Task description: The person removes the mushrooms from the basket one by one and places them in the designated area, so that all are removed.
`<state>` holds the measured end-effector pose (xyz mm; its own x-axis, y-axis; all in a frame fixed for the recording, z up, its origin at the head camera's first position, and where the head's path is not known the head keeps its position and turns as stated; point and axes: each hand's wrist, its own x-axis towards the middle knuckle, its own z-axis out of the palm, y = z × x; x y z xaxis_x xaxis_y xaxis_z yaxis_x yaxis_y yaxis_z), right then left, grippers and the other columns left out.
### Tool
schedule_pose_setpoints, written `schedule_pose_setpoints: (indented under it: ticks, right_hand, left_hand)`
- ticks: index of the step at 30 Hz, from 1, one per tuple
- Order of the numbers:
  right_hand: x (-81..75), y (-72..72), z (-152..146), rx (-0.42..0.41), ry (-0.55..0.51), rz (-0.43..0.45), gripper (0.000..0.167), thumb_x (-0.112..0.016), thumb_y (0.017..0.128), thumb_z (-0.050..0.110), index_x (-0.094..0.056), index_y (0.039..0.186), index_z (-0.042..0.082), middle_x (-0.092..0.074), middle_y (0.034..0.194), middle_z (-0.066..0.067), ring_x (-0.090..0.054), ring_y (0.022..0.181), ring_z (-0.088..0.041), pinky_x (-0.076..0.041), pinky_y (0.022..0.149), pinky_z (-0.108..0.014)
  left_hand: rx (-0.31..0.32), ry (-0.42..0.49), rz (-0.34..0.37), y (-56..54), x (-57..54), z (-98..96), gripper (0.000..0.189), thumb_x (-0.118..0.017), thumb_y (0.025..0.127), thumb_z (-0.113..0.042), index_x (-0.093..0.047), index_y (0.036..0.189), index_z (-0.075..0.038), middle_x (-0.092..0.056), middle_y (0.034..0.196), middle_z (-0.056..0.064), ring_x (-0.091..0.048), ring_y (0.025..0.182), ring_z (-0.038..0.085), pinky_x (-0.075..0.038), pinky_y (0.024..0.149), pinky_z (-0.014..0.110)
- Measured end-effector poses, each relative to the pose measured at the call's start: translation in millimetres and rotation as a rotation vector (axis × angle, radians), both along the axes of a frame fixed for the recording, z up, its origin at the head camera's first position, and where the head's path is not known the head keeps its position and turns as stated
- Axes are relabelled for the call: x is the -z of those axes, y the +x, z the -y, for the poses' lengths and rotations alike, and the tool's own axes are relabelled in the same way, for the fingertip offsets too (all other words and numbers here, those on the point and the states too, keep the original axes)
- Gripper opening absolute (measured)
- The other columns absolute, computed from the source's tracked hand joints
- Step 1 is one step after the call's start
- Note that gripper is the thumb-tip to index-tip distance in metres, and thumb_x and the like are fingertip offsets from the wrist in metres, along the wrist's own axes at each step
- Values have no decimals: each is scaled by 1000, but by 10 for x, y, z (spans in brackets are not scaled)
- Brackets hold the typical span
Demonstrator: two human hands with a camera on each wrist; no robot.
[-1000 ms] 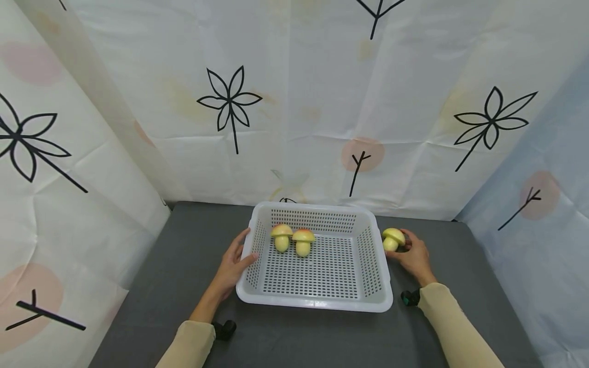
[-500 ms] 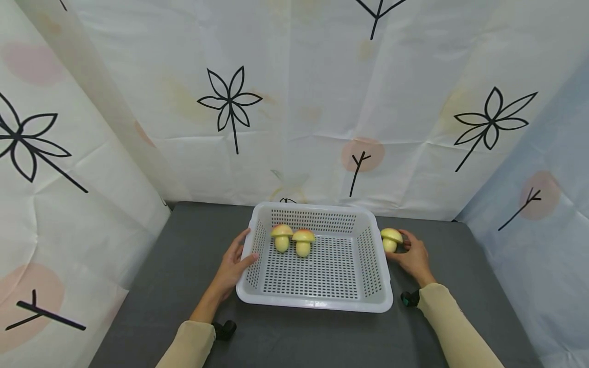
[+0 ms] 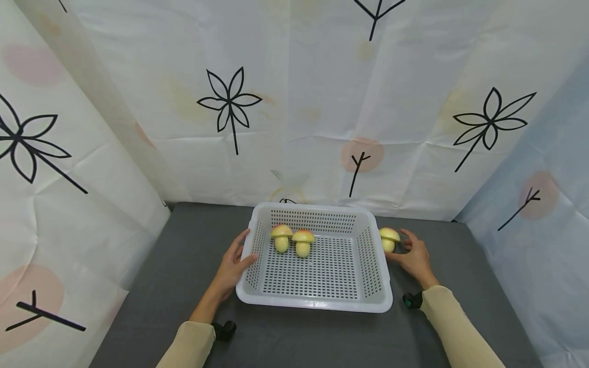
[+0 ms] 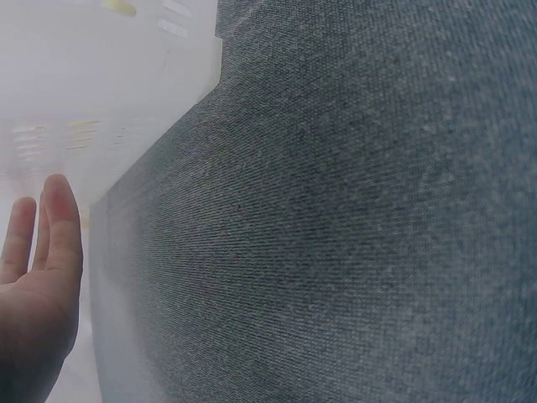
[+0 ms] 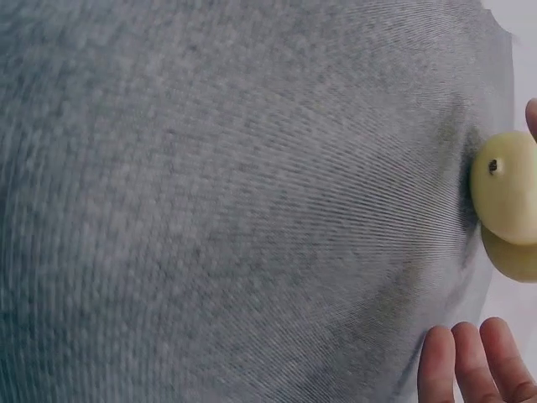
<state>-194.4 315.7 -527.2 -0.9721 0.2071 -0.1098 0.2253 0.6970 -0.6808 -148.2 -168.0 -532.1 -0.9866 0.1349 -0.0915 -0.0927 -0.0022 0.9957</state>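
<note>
A white perforated plastic basket sits on the dark table, with two toy mushrooms, an orange-topped one and its neighbour, lying side by side inside. My left hand grips its left side, thumb over the rim and fingers along the outer wall. In the left wrist view, those fingers show beside the white wall. Just right of the basket is a third yellow mushroom. My right hand is spread around it; in the right wrist view, a gap separates the fingertips from the mushroom's pale stem.
A dark grey cloth covers the table. Behind it hangs a white curtain printed with black leaf outlines, and more curtain closes off both sides. The basket's far rim stands close to the back curtain.
The third mushroom has shifted slightly left toward the basket, and the right fingers have come away from it. The left hand and basket have stayed in place.
</note>
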Motion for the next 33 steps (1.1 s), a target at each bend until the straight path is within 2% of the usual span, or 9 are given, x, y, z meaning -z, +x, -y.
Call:
schedule_pose_setpoints:
  ticks: [5, 13, 20, 28, 33]
  right_hand:
    - [-114, 55, -16, -34, -20, -34, 98, -87, 80, 21, -29, 157, 2, -36, 139, -35, -42, 128, -54, -41, 98, -66]
    - [-344, 102, -3, -135, 2, -162, 98, -88, 81, 27, -31, 157, 3, -36, 138, -35, -43, 125, -54, -43, 94, -67]
    - [-593, 149, 55, -209, -33, -230, 92, -85, 84, 19, -32, 157, 2, -35, 140, -35, -41, 126, -53, -42, 98, -67]
    - [-814, 169, 193, -263, -27, -277, 93, -88, 82, 26, -36, 156, 6, -38, 141, -32, -44, 125, -51, -44, 97, -64]
    - [-886, 166, 294, -318, -55, -300, 90, -87, 82, 21, -38, 155, 4, -38, 142, -32, -41, 128, -48, -42, 97, -66]
  left_hand:
    - [-3, -5, -2, 1, -8, -2, 76, -67, 99, -13, -26, 161, -29, -52, 141, 25, -58, 120, 49, -55, 87, 55]
    - [-6, -10, -2, 3, -32, -4, 76, -68, 99, -13, -26, 161, -29, -52, 141, 23, -57, 122, 48, -54, 89, 56]
    - [-5, -8, 5, 7, -46, -9, 77, -67, 99, -13, -25, 161, -30, -51, 143, 23, -57, 122, 47, -53, 90, 57]
    - [6, 14, -5, 15, -43, 0, 77, -67, 99, -13, -24, 161, -28, -50, 142, 25, -57, 121, 49, -55, 87, 55]
    - [8, 27, -4, 16, -22, 0, 78, -67, 99, -13, -24, 161, -28, -50, 142, 25, -57, 120, 50, -55, 86, 54]
